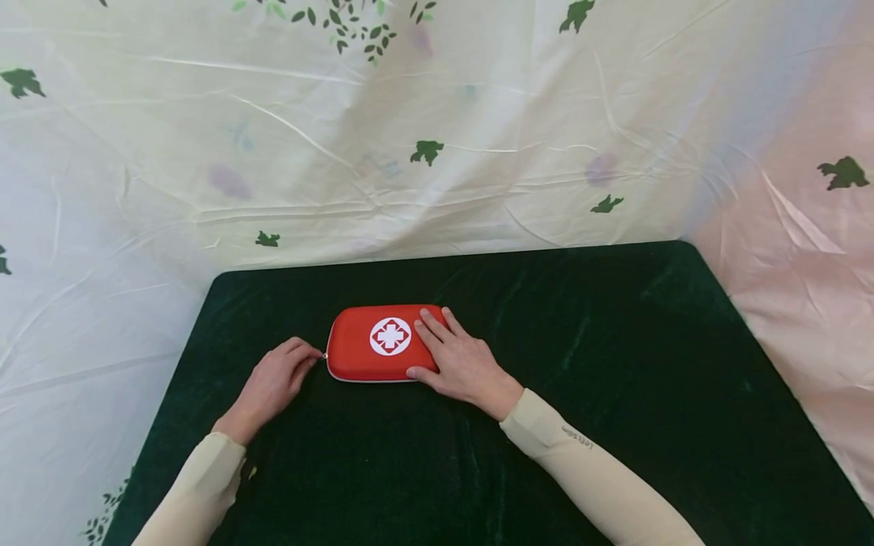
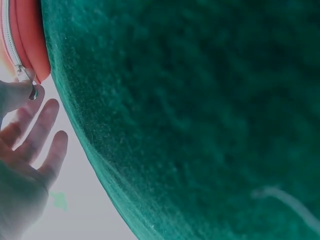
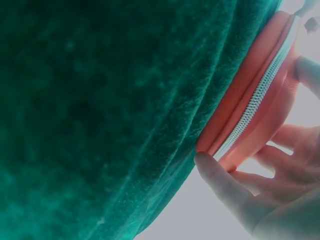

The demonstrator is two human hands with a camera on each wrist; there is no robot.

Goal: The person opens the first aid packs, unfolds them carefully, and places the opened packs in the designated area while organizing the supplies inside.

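Observation:
A red zippered first-aid case (image 1: 355, 345) with a white cross emblem (image 1: 390, 336) lies flat on the dark green cloth. At its left end, my left hand (image 1: 275, 381) pinches the small metal zipper pull (image 2: 33, 93) between thumb and finger; the other fingers (image 2: 52, 155) extend loosely. My right hand (image 1: 467, 368) rests on the case's right end, fingers spread and fairly straight across its top. In the right wrist view, the silver zipper (image 3: 252, 102) runs closed along the visible side, and one fingertip (image 3: 205, 159) touches the case's corner.
The green velvety cloth (image 1: 614, 394) covers a table with rounded far corners. Behind and at both sides hangs a pale curtain (image 1: 478, 189) with green leaf prints. A thin pale strand (image 2: 287, 200) shows on the cloth in the left wrist view.

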